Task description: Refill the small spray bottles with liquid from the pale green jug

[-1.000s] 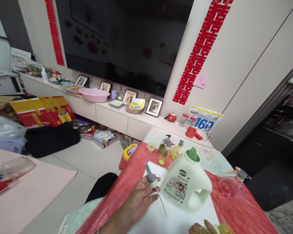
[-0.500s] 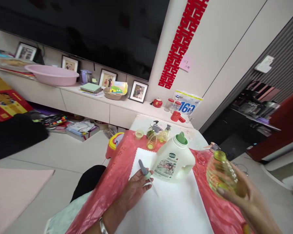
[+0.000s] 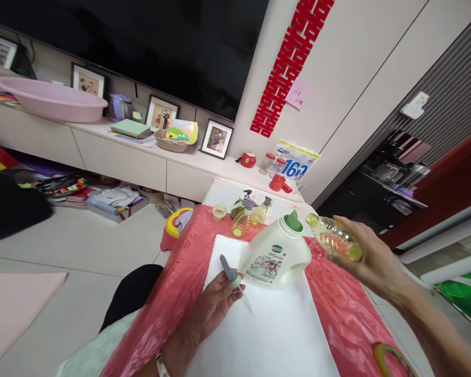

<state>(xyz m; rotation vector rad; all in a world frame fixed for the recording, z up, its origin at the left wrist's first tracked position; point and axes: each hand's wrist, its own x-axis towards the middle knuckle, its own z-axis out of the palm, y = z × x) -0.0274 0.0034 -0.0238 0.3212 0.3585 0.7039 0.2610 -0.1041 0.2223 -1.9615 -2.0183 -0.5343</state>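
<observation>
Item: one clear yellow bottle point(image 3: 333, 236), right of centre in the frame, tipped on its side, mouth to the left and just beside the jug's neck. Right hand point(image 3: 367, 256): fingers closed around the bottle's base end. Left hand point(image 3: 217, 298), lower centre: thumb and fingers pinched on the collar of a grey pump head point(image 3: 228, 269), its thin tube slanting down and to the right.

Between the two hands, one large pale green jug point(image 3: 275, 262), upright, handle to the right, a green piece point(image 3: 293, 221) in its opening. Under it, a white mat point(image 3: 267, 330) on red cloth point(image 3: 176, 283), spread over the counter point(image 3: 227, 190).

Behind the jug, centre: amber spray bottles point(image 3: 241, 224) and a small cup point(image 3: 219, 212). Lower right: a roll of tape point(image 3: 394, 360). Upper left, as I see it: a pink basin point(image 3: 55, 102) on a long cabinet point(image 3: 118, 152), framed photographs point(image 3: 216, 140) beneath a dark television point(image 3: 153, 47).
</observation>
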